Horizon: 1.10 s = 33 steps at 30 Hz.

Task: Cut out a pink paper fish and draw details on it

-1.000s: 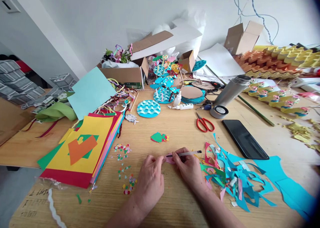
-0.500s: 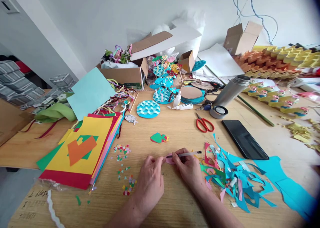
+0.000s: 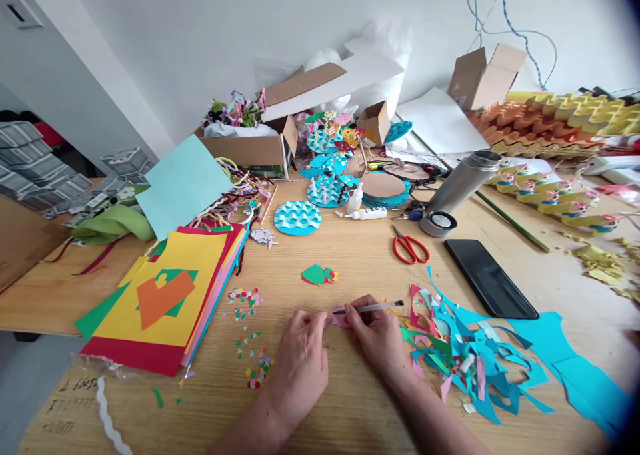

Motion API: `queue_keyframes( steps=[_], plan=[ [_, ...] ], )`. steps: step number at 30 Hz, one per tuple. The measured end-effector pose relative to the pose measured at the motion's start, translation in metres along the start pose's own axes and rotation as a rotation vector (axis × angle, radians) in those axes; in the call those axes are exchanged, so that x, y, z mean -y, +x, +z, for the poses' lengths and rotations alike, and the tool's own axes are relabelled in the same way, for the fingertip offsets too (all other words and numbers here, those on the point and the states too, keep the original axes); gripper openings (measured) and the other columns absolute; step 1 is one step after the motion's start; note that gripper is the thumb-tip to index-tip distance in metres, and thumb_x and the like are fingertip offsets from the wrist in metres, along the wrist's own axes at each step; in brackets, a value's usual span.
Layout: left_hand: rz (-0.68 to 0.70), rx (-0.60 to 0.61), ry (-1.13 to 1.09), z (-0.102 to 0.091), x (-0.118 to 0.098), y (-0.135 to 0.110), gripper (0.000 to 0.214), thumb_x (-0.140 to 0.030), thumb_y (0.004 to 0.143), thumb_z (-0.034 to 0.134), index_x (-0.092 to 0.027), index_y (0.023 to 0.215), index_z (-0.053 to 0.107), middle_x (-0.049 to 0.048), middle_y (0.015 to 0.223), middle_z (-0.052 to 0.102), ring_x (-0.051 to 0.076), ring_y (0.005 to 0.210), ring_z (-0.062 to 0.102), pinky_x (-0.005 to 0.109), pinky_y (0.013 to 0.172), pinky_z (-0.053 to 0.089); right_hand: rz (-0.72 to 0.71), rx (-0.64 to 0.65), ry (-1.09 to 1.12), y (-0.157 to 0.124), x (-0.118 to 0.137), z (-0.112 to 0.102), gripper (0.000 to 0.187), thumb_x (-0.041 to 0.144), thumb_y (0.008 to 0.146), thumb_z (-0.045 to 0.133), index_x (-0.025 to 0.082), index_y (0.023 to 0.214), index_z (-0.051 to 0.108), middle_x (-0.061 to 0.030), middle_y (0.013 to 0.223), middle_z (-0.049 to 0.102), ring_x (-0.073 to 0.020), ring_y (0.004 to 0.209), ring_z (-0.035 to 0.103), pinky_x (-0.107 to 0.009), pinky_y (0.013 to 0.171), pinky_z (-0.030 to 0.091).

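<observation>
My left hand [image 3: 302,355] is closed, its thumb and forefinger pinching the left end of a small pink paper piece [image 3: 341,320] low over the wooden table. In my right hand [image 3: 377,332] is a thin grey pen-like tool [image 3: 389,306], slanted, with its dark tip at the pink paper. Fingers hide part of the paper and its outline. Just beyond both hands lies a green paper fish [image 3: 315,275] with red and yellow parts. Small coloured paper dots and triangles [image 3: 257,368] are scattered left of my left hand.
Blue paper scraps [image 3: 480,355] pile up at right, below a black phone [image 3: 490,275]. Red-handled scissors [image 3: 410,247], a steel flask [image 3: 463,178] and a white glue bottle [image 3: 369,213] lie farther back. Coloured paper sheets [image 3: 200,255] are stacked at left.
The view has shifted very slightly. Both hands keep nearly the same pose on the pink paper, and nothing else has visibly moved.
</observation>
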State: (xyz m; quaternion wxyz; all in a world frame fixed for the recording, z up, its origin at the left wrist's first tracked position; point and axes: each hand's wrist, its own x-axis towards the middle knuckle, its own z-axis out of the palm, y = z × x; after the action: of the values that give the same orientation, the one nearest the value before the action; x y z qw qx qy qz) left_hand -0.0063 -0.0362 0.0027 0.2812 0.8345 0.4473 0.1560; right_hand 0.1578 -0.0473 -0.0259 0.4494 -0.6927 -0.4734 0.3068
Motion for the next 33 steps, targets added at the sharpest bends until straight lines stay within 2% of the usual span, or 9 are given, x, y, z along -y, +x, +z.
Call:
queue_keyframes(
  steps=[8, 19, 33],
  plan=[
    [-0.003, -0.003, -0.005, 0.0000, -0.0001, 0.0002, 0.058, 0.006, 0.068, 0.038, -0.021, 0.119, 0.047, 0.0043, 0.107, 0.057, 0.021, 0.105, 0.046, 0.035, 0.093, 0.038, 0.009, 0.021, 0.043, 0.0001, 0.0030, 0.0001, 0.026, 0.041, 0.085, 0.054, 0.019, 0.072, 0.059, -0.0020, 0.058, 0.064, -0.0157, 0.049, 0.056, -0.024, 0.047, 0.041],
    [0.005, 0.010, -0.014, 0.0005, -0.0006, 0.0000, 0.058, 0.006, 0.069, 0.038, -0.022, 0.119, 0.047, 0.0037, 0.107, 0.059, 0.021, 0.106, 0.045, 0.035, 0.093, 0.038, 0.004, 0.006, 0.026, -0.0005, 0.0016, 0.0004, 0.027, 0.041, 0.085, 0.054, 0.019, 0.070, 0.058, -0.0005, 0.054, 0.059, -0.0140, 0.045, 0.051, -0.024, 0.043, 0.037],
    [0.001, 0.008, -0.012, 0.0003, 0.0000, 0.0000, 0.059, 0.006, 0.068, 0.038, -0.021, 0.120, 0.047, 0.0048, 0.106, 0.058, 0.022, 0.107, 0.046, 0.035, 0.093, 0.039, -0.001, 0.001, 0.016, -0.0004, 0.0015, 0.0002, 0.026, 0.040, 0.084, 0.054, 0.019, 0.069, 0.059, -0.0005, 0.054, 0.060, -0.0145, 0.046, 0.053, -0.023, 0.044, 0.038]
  ],
)
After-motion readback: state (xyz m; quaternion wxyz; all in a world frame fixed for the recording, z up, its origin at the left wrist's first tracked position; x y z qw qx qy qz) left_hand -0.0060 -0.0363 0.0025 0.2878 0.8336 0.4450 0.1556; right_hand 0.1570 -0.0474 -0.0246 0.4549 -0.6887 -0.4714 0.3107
